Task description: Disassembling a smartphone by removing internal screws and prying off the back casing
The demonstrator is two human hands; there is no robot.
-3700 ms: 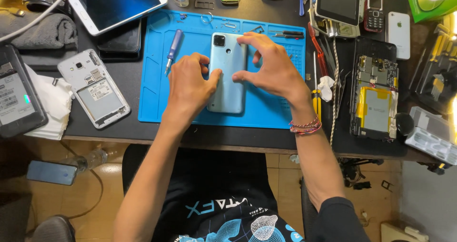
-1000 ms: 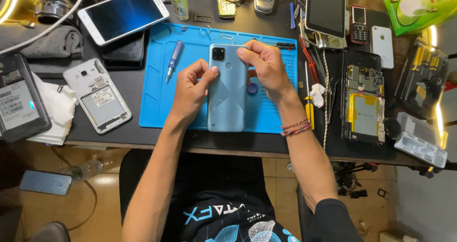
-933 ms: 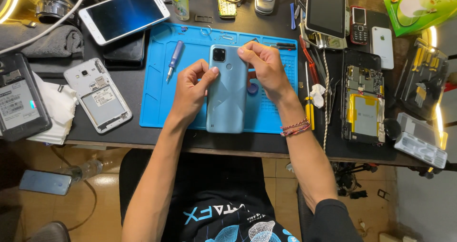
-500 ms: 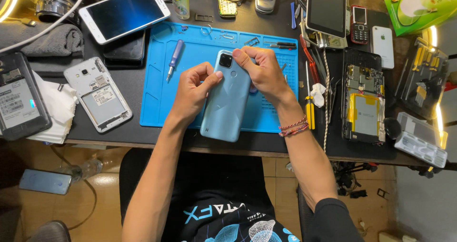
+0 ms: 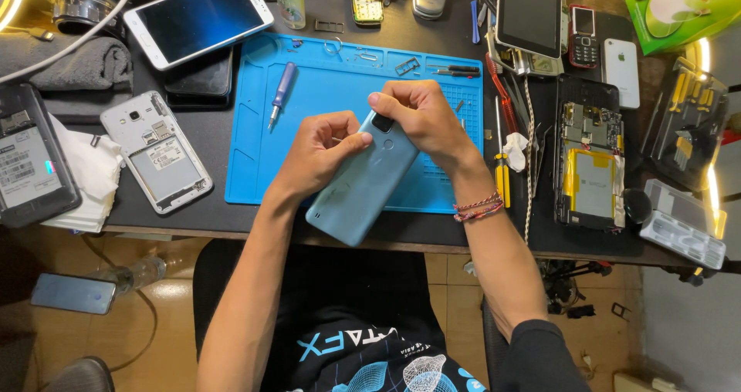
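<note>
Light-blue phone point(image 5: 363, 184), back up, tilted diagonally above blue mat point(image 5: 309, 130).

The person wears a black T-shirt point(image 5: 363, 346) with a light blue and white graphic print and light blue letters on the chest. The right arm has a black sleeve point(image 5: 540, 357) that ends near the elbow; the left arm is bare as far as it shows. On the right wrist sit thin string bracelets point(image 5: 478, 207), red and pink, with small beads.
</note>
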